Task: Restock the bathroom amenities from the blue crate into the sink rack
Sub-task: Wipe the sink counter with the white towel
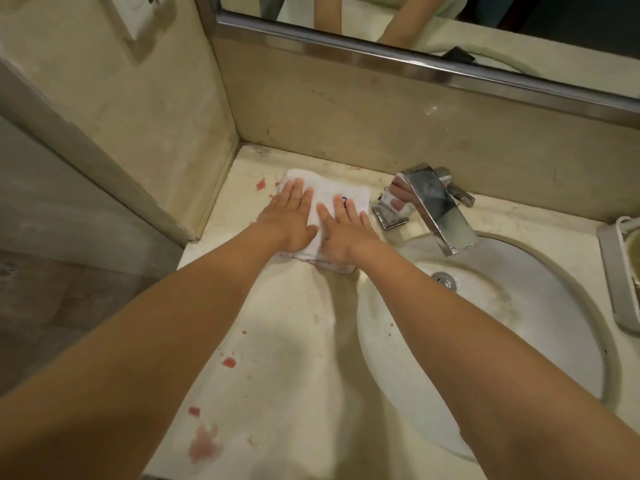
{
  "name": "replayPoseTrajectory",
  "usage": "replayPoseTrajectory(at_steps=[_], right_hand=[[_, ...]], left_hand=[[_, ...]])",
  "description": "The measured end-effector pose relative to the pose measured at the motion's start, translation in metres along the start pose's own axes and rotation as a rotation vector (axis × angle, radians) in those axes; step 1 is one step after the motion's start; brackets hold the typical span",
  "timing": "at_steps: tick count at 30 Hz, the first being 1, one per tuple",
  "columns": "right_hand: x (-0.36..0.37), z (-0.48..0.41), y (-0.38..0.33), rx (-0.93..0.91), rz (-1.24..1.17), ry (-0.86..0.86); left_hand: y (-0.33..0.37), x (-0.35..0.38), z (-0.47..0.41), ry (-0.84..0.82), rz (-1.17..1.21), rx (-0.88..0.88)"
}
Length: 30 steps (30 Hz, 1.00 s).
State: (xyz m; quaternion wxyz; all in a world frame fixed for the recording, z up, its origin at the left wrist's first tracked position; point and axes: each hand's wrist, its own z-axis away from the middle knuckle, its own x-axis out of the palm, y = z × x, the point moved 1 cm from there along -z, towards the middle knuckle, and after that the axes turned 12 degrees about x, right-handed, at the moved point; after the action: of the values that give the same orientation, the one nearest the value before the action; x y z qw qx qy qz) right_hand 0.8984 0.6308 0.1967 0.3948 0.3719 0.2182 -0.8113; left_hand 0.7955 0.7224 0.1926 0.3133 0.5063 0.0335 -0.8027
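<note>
While both hands lie flat, fingers spread, left hand (292, 216) and right hand (343, 230) press the folded white towel (325, 195) beneath them.

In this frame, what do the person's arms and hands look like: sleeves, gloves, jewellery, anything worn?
Both forearms are bare, with no sleeves in view. The left hand and right hand wear no gloves. No watch or bracelet shows on either wrist. A small dark mark near a right finger may be a ring or print on the cloth; it is unclear.

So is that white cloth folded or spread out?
Folded: the white cloth lies as a compact layered rectangle, stacked edges visible, both hands flat on it.
</note>
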Motion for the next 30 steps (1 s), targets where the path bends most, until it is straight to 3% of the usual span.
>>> replayPoseTrajectory(at_steps=[16,30], right_hand=[[-0.024,-0.037,-0.020,-0.010,-0.072,0.091],[-0.024,-0.033,-0.059,-0.131,0.055,0.086]], left_hand=[[-0.020,-0.016,-0.026,0.118,-0.007,-0.040],[-0.049,-0.002,0.009,0.138,-0.023,-0.138]])
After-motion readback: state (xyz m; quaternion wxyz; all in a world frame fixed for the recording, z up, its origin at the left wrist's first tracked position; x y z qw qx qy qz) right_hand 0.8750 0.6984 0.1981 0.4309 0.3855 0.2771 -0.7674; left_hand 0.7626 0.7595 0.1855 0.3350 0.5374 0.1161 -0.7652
